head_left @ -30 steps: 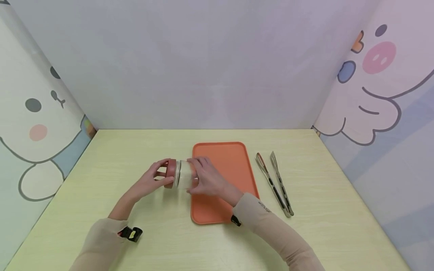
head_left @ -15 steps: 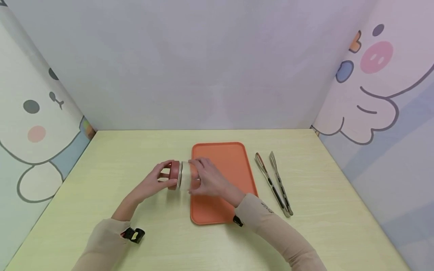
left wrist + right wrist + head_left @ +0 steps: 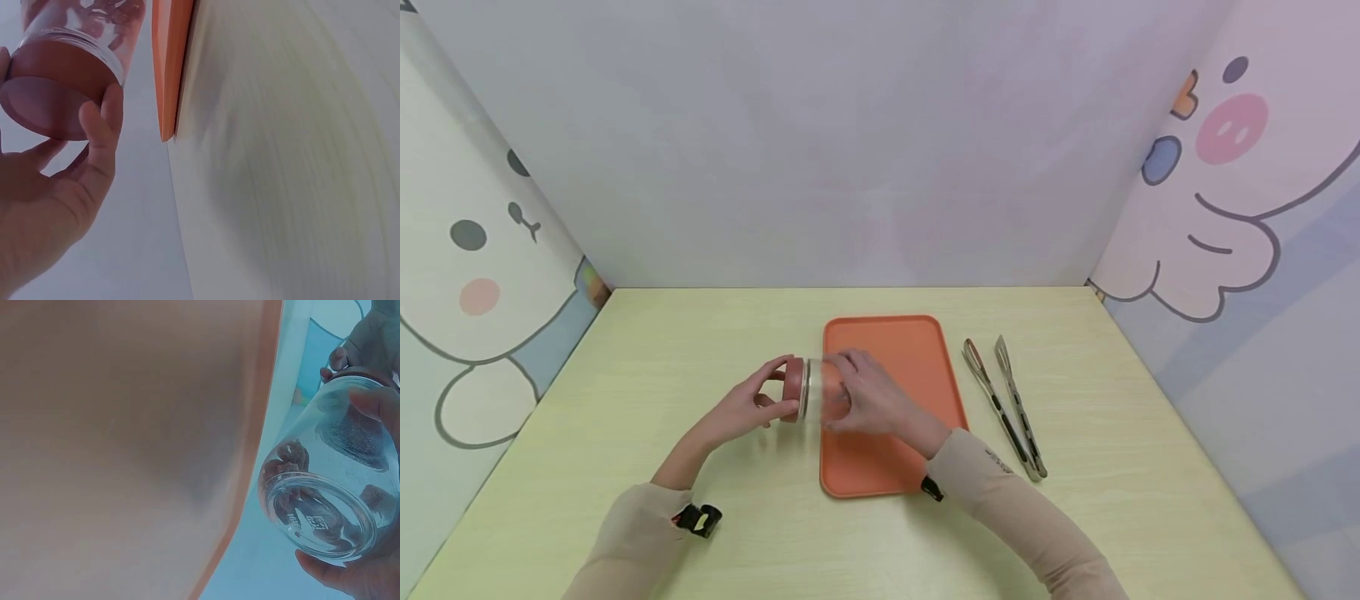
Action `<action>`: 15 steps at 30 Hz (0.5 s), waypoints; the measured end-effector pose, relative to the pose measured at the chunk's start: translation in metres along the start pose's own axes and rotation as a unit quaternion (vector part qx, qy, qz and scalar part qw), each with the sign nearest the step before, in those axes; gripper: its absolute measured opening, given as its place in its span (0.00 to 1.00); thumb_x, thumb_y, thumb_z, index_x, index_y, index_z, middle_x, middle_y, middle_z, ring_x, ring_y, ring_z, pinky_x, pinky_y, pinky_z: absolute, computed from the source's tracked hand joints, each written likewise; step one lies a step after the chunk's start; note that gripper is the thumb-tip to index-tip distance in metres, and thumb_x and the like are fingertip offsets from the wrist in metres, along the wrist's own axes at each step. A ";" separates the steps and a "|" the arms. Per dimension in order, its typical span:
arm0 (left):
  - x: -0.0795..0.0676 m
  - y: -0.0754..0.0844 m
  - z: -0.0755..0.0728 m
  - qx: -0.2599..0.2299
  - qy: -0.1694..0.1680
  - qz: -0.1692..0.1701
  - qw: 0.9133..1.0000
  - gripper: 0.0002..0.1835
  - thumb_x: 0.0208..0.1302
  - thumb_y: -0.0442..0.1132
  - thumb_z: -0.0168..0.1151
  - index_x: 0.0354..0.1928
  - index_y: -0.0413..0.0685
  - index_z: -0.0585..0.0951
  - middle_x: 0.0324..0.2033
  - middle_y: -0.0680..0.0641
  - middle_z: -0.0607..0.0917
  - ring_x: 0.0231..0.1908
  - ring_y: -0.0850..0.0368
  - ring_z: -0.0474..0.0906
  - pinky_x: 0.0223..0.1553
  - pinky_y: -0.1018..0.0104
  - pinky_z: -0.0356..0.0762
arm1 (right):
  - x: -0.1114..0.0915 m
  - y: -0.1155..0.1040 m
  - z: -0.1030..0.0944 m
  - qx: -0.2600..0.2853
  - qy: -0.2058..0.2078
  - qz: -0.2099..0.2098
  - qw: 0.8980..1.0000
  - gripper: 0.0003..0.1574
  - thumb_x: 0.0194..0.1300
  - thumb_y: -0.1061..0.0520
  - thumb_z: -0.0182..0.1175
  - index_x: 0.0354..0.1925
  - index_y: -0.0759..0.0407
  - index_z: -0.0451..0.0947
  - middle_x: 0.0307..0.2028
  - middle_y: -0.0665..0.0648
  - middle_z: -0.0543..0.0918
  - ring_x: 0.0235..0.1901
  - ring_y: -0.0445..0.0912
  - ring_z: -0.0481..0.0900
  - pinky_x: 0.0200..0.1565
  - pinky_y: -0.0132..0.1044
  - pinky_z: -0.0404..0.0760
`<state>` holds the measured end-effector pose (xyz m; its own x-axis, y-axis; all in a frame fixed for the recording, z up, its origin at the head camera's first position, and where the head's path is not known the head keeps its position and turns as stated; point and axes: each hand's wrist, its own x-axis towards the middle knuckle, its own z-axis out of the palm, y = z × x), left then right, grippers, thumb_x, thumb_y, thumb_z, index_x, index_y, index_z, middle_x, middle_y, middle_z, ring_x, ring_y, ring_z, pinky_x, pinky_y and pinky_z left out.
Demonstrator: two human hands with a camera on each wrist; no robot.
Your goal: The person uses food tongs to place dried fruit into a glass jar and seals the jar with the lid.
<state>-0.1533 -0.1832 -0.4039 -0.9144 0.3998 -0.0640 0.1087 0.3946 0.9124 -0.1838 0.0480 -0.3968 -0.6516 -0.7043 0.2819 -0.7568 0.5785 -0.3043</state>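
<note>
A clear jar (image 3: 815,390) lies on its side in the air, its base toward the right, over the left edge of the orange tray (image 3: 891,467). My left hand (image 3: 741,410) grips its reddish-brown lid (image 3: 793,389), fingers and thumb spread around the rim, as the left wrist view also shows. My right hand (image 3: 876,396) holds the jar body near the base, its fingers curled around it. In the right wrist view the clear base (image 3: 322,519) faces the camera. Dark patches show through the wall there; I cannot tell whether they are contents or fingers seen through it.
Metal tongs (image 3: 1006,408) with dark grips lie spread on the pale wooden table (image 3: 737,533), right of the tray. A plain light backdrop (image 3: 865,150) stands behind the table, and cartoon-printed panels (image 3: 1217,208) flank it.
Both hands and the jar have shifted slightly to the right. The left fingers have changed their position on the lid. Tray and tongs stay put.
</note>
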 end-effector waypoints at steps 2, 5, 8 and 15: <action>0.000 -0.002 0.000 0.005 0.000 0.013 1.000 0.40 0.55 0.44 0.62 0.66 0.56 0.51 0.57 0.39 0.62 0.34 0.48 0.77 0.32 0.57 0.74 | 0.000 0.000 0.000 0.000 0.000 -0.002 1.000 0.55 0.39 0.39 0.67 0.60 0.60 0.57 0.50 0.55 0.65 0.48 0.47 0.62 0.49 0.39 0.65; 0.000 -0.003 0.001 0.009 -0.001 0.037 0.999 0.43 0.52 0.43 0.64 0.66 0.60 0.51 0.58 0.39 0.61 0.38 0.51 0.76 0.35 0.61 0.75 | -0.001 0.001 0.000 0.000 -0.002 0.000 1.000 0.56 0.39 0.39 0.67 0.61 0.60 0.56 0.50 0.55 0.65 0.49 0.47 0.62 0.50 0.39 0.65; 0.000 -0.004 0.002 0.004 -0.003 0.056 0.998 0.45 0.50 0.42 0.67 0.66 0.62 0.51 0.58 0.40 0.60 0.41 0.50 0.74 0.35 0.61 0.75 | -0.001 0.002 0.000 0.003 -0.006 0.006 1.000 0.55 0.39 0.39 0.67 0.61 0.59 0.56 0.51 0.55 0.64 0.49 0.46 0.61 0.50 0.39 0.65; 0.000 -0.003 0.003 0.000 -0.009 0.069 0.998 0.46 0.47 0.41 0.69 0.65 0.65 0.51 0.59 0.43 0.58 0.47 0.45 0.70 0.36 0.61 0.75 | -0.002 0.001 -0.001 0.008 -0.014 0.013 1.000 0.56 0.40 0.40 0.68 0.61 0.58 0.55 0.51 0.55 0.64 0.49 0.46 0.61 0.49 0.39 0.65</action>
<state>-0.1525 -0.1816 -0.4077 -0.8836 0.4650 0.0549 0.2328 0.3347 0.9131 -0.1834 0.0504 -0.3969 -0.6692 -0.7001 0.2490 -0.7386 0.5900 -0.3262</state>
